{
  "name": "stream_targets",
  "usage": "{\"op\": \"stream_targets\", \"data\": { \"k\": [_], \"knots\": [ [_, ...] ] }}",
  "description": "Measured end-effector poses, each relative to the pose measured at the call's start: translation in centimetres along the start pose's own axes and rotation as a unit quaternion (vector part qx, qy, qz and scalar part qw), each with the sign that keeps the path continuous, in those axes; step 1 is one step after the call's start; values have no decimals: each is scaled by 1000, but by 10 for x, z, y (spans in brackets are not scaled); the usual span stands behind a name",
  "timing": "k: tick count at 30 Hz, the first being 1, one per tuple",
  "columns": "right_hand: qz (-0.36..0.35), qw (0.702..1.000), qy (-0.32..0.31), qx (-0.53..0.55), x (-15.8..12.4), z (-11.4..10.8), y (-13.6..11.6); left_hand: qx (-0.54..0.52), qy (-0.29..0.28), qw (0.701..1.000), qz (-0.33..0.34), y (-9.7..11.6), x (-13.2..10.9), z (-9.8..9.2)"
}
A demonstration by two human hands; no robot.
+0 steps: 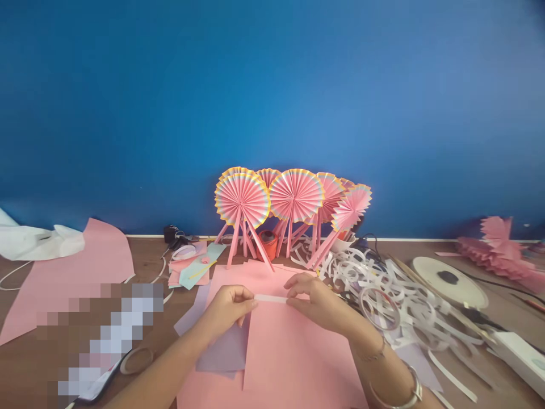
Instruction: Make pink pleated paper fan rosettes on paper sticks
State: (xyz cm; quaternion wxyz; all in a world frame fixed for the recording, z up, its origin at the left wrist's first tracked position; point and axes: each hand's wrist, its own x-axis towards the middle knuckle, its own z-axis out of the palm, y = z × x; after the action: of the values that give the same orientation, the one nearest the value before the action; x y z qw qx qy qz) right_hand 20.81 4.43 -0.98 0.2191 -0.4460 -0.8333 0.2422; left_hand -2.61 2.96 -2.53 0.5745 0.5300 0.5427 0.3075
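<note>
A short whitish strip of tape (271, 299) stretches between my two hands, at the top edge of a pink paper sheet (298, 346). My left hand (230, 307) pinches its left end between thumb and fingers. At the other end, the thumb and fingertips of my right hand (313, 298) close on the strip. Under the top sheet lie more pink paper and some lilac paper (223, 349). Whether the strip is stuck to the sheet or held just above it, I cannot tell.
Pink pleated paper fans (296, 196) stand on legs against the blue wall, around an orange container (268, 245). Curled white strips (409, 301) heap up at right, with a tape roll (380, 307) and a cream round fan (449, 281). Paper scraps (196, 267) lie at left.
</note>
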Motion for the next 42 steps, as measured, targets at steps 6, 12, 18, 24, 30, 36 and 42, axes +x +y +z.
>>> {"op": "stream_targets", "data": {
  "k": [6,12,18,24,30,36,42],
  "knots": [
    [18,996,77,-32,2,4,1,-62,25,997,-28,-8,0,12],
    [-14,994,99,47,5,44,-21,-90,2,996,-25,-6,-6,25],
    [-7,988,121,99,5,58,-24,-124,0,992,-27,-5,-8,28],
    [2,986,118,114,5,55,-23,-124,2,992,-30,-4,-9,28],
    [-1,989,121,81,6,58,-21,-114,3,993,-25,-4,-10,29],
    [-26,978,208,0,2,54,-26,-68,21,997,-25,-5,-10,28],
    [-81,973,177,-120,-4,57,-38,-41,42,998,0,-7,-9,27]
  ]
}}
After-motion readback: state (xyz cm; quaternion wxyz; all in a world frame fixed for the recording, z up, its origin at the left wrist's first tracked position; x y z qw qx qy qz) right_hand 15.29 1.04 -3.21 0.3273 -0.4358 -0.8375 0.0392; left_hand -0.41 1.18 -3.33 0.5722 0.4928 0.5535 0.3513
